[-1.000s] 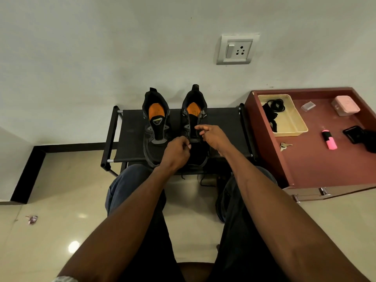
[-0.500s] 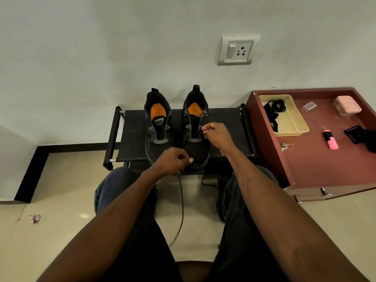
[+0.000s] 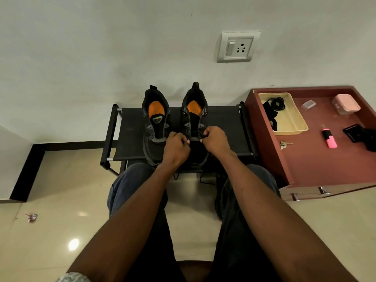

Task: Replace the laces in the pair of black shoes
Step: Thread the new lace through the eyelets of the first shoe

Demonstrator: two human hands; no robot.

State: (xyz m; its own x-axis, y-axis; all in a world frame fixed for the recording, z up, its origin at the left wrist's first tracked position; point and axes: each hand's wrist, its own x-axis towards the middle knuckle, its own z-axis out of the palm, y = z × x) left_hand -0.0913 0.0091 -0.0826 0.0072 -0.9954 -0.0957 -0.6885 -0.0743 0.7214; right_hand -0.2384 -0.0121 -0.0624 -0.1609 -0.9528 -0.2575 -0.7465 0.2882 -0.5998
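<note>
Presently, 2 black shoes are being kept side by side on a low black rack (image 3: 130,127) against the wall, heels toward the wall, orange insoles showing. The left shoe (image 3: 155,121) is lying untouched and unlaced as far as can be made out. The right shoe (image 3: 194,117) is being worked at its lower eyelets: the left hand (image 3: 176,148) and the right hand (image 3: 215,140) are being held with fingers curled, each seemingly pinching a dark lace end over the tongue. The lace itself is being lost against the black upper, so the exact hold cannot be confirmed. The toe of the right shoe is being hidden by both hands. A dark cord (image 3: 176,176) is being glimpsed hanging below the rack, its ends cut off by the knees.

Beside the rack, 1 red-brown cabinet (image 3: 317,159) is being used to hold 1 cream tray (image 3: 293,119) with black laces (image 3: 274,104), 1 pink highlighter (image 3: 329,138), keys (image 3: 284,144), 1 pink box (image 3: 345,103) and a dark item (image 3: 358,133) cropped at the frame edge.
</note>
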